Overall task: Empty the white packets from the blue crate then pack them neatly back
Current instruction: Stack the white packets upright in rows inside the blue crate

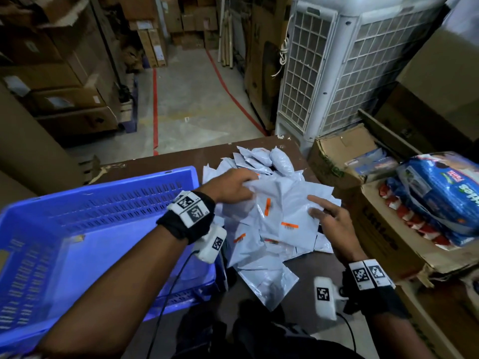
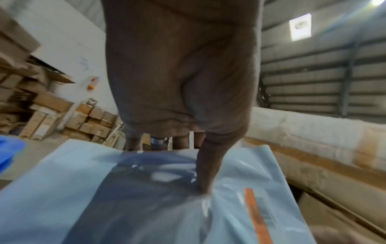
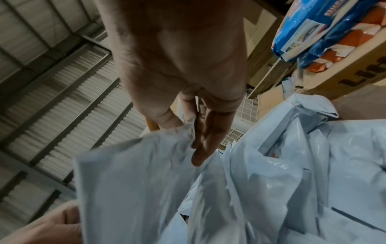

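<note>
The blue crate [image 1: 111,203] stands at the left of the brown table [image 1: 321,265], and no packets show inside it. A loose pile of white packets [image 1: 261,164] with orange labels lies to its right. Both hands hold one large white packet [image 1: 285,203] on top of the pile. My left hand [image 1: 246,189] grips its left edge; in the left wrist view the left hand [image 2: 192,166] has its thumb on top of the packet [image 2: 104,181] and its fingers past the far edge. My right hand [image 1: 315,207] pinches the right edge, and the right hand [image 3: 185,137] has thumb and fingers closed on the packet [image 3: 135,181].
Open cardboard boxes [image 1: 383,237] with blue and red product packs [image 1: 440,193] stand close along the table's right side. A white air cooler [image 1: 337,73] rises behind the table's far right corner. Stacked cartons [image 1: 51,73] line the left of the aisle floor.
</note>
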